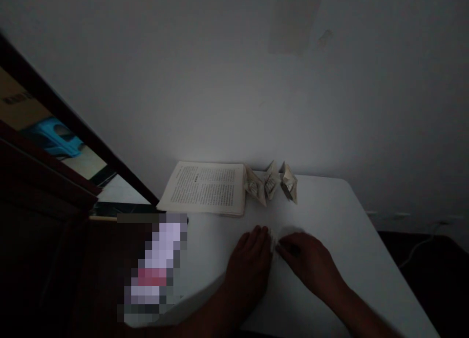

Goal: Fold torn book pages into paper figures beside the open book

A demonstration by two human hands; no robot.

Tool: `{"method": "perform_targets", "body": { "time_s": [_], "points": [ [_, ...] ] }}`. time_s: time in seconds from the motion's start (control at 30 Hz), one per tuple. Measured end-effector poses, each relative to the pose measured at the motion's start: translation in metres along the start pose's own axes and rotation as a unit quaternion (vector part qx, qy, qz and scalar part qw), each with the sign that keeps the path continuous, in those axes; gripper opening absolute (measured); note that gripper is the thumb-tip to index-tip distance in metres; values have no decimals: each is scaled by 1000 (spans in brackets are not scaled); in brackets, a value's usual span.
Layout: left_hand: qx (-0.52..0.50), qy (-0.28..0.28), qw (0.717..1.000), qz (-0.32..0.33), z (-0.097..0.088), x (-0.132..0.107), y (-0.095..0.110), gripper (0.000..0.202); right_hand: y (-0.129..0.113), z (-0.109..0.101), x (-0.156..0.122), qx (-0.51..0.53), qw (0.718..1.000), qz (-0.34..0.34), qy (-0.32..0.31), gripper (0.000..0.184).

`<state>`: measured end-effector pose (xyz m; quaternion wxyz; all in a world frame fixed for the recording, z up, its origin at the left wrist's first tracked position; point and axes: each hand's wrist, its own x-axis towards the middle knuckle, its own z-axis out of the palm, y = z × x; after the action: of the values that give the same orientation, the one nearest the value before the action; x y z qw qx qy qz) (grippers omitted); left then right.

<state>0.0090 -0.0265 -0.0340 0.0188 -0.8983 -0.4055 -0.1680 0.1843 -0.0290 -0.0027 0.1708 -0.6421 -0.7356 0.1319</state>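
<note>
While both hands meet on the white surface (351,230), a small pale piece of paper (273,239) lies between them near its middle. The left hand (251,262) lies flat, fingers extended against the paper; whether the right hand (308,260) pinches or merely presses it is too dim to tell. Behind lie an open book (205,187) and three folded paper figures (273,184).

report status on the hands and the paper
Left hand and right hand both on small paper piece, grip unclear. Folded paper figures and open book behind, untouched.
</note>
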Motion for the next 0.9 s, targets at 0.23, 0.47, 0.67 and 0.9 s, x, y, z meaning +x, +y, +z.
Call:
{"method": "perform_targets", "body": {
  "time_s": [0.23, 0.47, 0.67, 0.9],
  "points": [
    [-15, -44, 999, 11, -5, -1, -3, 48, 7, -3, -3, 25, 1000, -2, -4, 17],
    [-29, -55, 998, 15, -5, -1, -2, 49, 5, -3, 4, 10, 1000, 20, -11, 17],
    [-33, -58, 998, 15, -4, 0, -1, 51, 4, -4, 19, -5, 1000, 25, -4, 16],
    [-34, -63, 997, 12, -5, 1, -1, 46, 4, 1, 38, -4, 999, 34, 11, 17]
  ]
}}
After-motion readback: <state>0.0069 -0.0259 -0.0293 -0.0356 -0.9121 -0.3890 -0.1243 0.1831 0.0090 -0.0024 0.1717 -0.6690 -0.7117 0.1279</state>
